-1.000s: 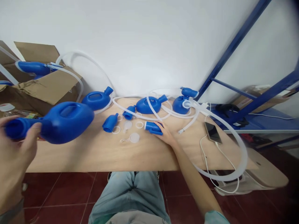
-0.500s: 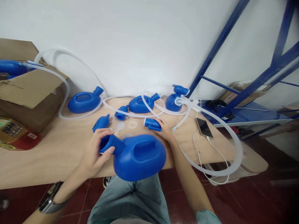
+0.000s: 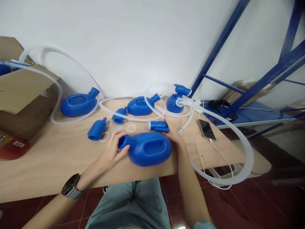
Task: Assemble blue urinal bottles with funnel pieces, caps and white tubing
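My left hand grips the neck of a blue plastic urinal bottle, which lies on its side near the table's front edge. Its open mouth points left. My right hand has its fingers around the right end of a small blue urinal cup just behind the bottle. The pale end of that cup faces left. Left of the bottle lie another blue cup and a white sealing ring. A further blue cup and another white ring are behind my left hand.
More blue bottles stand along the wall. A clear hose loops over the table's right side, near a phone on a cable. An open cardboard box is at left. Blue shelving rises at right.
The large bottle has moved away from my body and down onto the tabletop, with my left hand on its neck. The right-hand cup has turned slightly. My view has shifted a little rightward.
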The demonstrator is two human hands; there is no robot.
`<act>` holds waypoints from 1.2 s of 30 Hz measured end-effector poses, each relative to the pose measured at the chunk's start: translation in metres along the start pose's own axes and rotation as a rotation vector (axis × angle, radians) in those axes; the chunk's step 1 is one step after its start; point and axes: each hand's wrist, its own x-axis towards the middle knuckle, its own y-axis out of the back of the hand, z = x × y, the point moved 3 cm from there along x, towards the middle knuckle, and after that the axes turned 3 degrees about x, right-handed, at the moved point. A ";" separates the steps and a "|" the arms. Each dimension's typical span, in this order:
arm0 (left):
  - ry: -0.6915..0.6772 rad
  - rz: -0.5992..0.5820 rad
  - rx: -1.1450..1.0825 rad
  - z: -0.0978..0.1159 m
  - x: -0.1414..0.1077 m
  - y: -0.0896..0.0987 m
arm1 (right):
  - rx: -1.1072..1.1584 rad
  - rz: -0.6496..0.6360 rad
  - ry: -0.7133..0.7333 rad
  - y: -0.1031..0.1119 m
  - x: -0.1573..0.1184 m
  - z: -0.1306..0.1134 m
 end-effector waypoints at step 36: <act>-0.012 -0.525 0.212 -0.117 0.026 0.027 | 0.225 0.013 0.060 -0.006 0.000 -0.049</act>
